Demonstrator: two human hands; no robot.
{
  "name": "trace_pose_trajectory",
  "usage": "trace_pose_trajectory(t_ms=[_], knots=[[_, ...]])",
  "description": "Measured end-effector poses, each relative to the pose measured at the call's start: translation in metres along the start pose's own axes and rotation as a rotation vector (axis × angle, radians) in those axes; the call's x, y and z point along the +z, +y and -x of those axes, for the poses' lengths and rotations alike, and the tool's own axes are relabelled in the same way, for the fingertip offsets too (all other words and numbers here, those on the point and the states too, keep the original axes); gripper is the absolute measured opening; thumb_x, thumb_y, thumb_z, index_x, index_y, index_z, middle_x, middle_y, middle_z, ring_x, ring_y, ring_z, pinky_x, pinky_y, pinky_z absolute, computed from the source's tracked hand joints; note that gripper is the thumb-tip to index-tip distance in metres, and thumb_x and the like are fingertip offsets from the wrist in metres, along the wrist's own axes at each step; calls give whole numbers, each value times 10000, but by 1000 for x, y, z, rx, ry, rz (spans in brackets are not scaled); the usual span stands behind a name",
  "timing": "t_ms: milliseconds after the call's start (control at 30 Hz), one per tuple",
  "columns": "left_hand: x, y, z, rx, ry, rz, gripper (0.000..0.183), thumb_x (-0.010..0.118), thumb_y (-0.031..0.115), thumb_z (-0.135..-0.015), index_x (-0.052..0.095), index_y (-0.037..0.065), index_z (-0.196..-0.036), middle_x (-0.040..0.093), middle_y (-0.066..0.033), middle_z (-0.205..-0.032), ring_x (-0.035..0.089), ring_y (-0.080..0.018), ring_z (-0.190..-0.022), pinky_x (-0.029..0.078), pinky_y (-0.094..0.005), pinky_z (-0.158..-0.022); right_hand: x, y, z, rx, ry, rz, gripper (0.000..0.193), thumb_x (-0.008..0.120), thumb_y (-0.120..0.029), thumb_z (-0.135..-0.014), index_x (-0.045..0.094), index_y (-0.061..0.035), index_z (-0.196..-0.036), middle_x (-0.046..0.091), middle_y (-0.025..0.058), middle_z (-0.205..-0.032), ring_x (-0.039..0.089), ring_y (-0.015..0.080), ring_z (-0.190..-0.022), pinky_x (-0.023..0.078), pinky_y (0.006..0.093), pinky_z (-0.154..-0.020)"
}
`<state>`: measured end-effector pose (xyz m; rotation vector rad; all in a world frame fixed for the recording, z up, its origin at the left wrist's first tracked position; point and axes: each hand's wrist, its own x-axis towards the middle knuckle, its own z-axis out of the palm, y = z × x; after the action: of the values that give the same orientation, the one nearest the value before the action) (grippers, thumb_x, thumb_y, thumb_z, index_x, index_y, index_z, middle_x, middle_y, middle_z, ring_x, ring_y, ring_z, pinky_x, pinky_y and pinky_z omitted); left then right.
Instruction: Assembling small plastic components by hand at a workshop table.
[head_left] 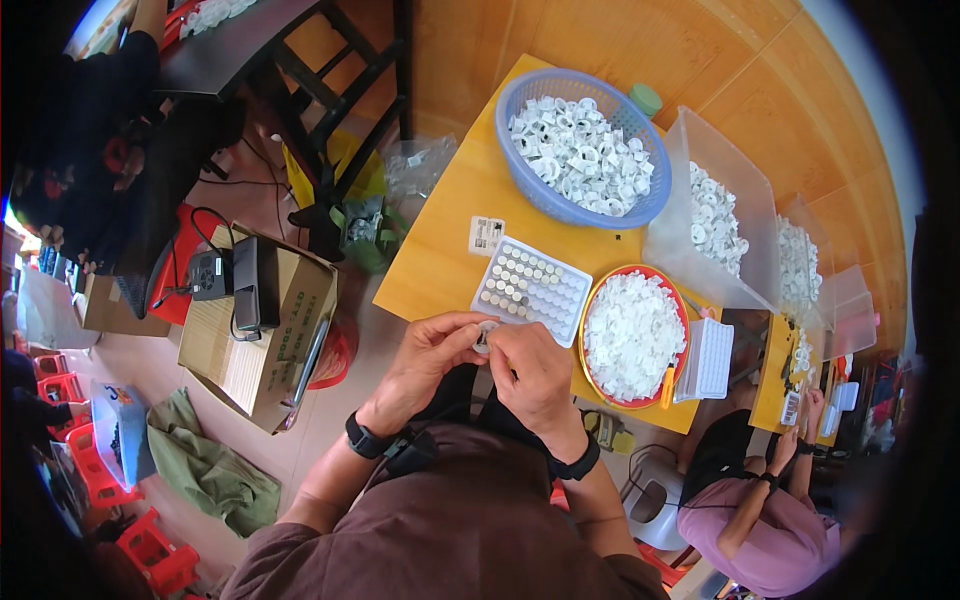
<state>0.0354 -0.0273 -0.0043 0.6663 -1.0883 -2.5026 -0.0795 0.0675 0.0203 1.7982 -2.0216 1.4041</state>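
Note:
Between my hands, over the table's near edge, is a small round white plastic part [484, 337] with a dark spot in it. My left hand [425, 360] pinches it between thumb and fingers. Bent and closed, the fingers of my right hand [535, 372] press against its other side; whether they hold a second tiny piece is hidden. Just beyond lies a white tray [565, 310] with rows of round pockets, several filled with round pale pieces. A red plate with a gold rim [583, 345], heaped with small white plastic pieces [635, 335], stands to the right of my hands.
A blue-purple basket [512, 165] of white parts stands at the back of the yellow table [425, 265]. Clear bins [670, 225] and a yellow-handled cutter [667, 385] are right. An open cardboard box [290, 350] stands left. Another person [760, 530] works at right.

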Motion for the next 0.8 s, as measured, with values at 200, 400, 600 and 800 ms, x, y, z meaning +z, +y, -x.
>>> trace_pose_trajectory(t_ms=[200,400,600,800], knots=[[6,0,1,-14,-5,-42,232,529,134,-897,588,-6,-1072,621,-40,-957,580,-91,-838,488,-234,-753,5,5,16,-196,49,154,248,625,24,-653,564,-4,-892,610,125,-822,586,245,-663,487,304,-552],[4,-4,-2,-4,-11,-121,226,547,137,-886,594,-5,-1056,624,-47,-937,587,-94,-827,499,-245,-751,6,8,27,-241,65,228,240,636,-2,-657,582,6,-891,623,147,-872,602,252,-706,500,296,-583],[-2,-8,-6,-92,-47,164,244,529,160,-895,582,-13,-1058,626,-81,-943,619,-141,-821,533,-262,-725,1,-1,27,-133,116,211,234,622,50,-681,611,10,-911,628,159,-918,618,274,-756,503,304,-645],[-1,-7,-4,-114,-43,192,272,528,185,-896,574,-18,-1070,626,-90,-940,631,-154,-796,548,-256,-701,-16,16,26,419,237,60,128,576,66,-770,602,24,-889,606,140,-818,587,267,-704,466,316,-605]])
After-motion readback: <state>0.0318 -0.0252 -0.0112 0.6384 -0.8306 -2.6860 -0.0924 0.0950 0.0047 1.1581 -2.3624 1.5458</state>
